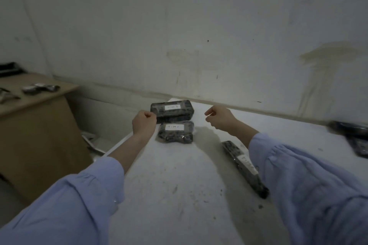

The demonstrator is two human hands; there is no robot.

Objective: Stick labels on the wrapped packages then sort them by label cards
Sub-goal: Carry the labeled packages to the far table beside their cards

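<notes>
L hand [144, 120] & R hand [219, 117], grips clenched, empty, beside far pkg [172, 110].

Both forearms stretched forward out of loose pale-blue cloth sleeves [79, 195]. The bare left hand [144, 123] was curled into a fist. The bare right hand [219, 117], fingers likewise curled, hung well apart from it.

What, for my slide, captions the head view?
Left hand and right hand, fingers curled, flank the far package; near package in front.
</notes>
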